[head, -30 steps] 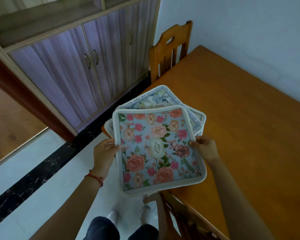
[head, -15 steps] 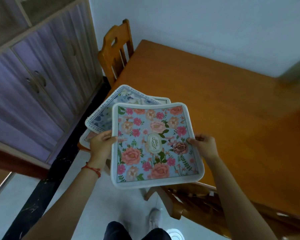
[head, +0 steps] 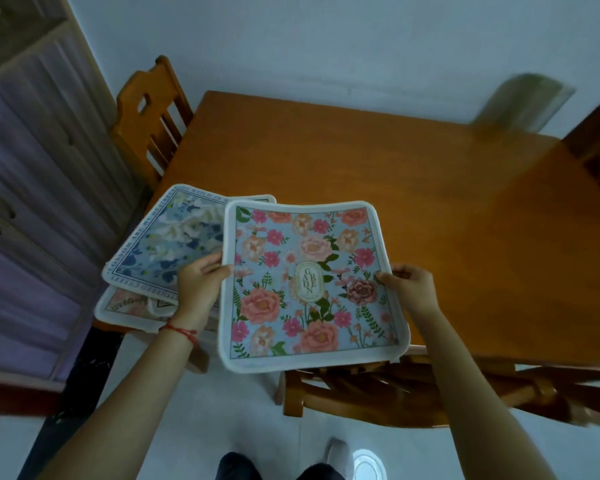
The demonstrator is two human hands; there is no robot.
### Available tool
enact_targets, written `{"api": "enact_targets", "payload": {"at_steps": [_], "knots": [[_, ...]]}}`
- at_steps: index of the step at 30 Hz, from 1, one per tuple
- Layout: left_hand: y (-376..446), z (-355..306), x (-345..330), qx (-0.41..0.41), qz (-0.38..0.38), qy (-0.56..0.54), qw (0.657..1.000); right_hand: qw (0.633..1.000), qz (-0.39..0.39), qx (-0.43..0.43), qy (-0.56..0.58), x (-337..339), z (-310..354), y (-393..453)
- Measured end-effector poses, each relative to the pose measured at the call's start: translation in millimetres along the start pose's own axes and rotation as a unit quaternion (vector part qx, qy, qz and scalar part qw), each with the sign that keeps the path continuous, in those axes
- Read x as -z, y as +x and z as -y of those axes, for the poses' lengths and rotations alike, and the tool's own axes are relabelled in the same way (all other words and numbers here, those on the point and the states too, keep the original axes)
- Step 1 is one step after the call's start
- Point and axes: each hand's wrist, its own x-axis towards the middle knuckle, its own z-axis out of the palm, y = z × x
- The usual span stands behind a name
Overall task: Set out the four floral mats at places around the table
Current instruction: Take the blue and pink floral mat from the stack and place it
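The left hand pinches the left edge of the pink floral mat, thumb on the printed face and fingers curled beneath, while the right hand grips the mat's right edge the same way, thumb tip resting near a dark pink rose. Between the two hands the mat is held face up and roughly level over the near left part of the table, its near edge reaching past the table's near edge above a wooden chair tucked underneath. The mat has a pale blue ground, pink and peach roses, green leaves, a white rim and a small oval label at its middle. A red string bracelet circles the left wrist. Just left of the held mat, the blue floral mat lies on the table's near left corner, turned at an angle, with a lettered border; the held mat overlaps its right side. Beneath the blue mat more mats show: the pale mat sticks out at the near left, overhanging the corner, and a further white rim peeks out at the far side, though how many lie under there cannot be told. A second wooden chair stands at the table's far left corner, beside a purple cabinet along the left wall. A blurred pale shape sits at the table's far right against the white wall.
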Motion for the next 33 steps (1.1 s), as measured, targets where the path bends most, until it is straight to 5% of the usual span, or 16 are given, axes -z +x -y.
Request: {"api": "enact_targets", "payload": {"at_steps": [17,33], "knots": [[-73.7,-29.2,-177.4,-0.023,-0.024,-0.011,0.999,0.999,-0.007,0.009,0.035,172.9,-49.3,47.0],[-88.4,-56.7,-325.8,-0.046,0.191,0.057,0.979,0.968,-0.220,-0.064,0.101,300.8,-92.9,-15.3]]}}
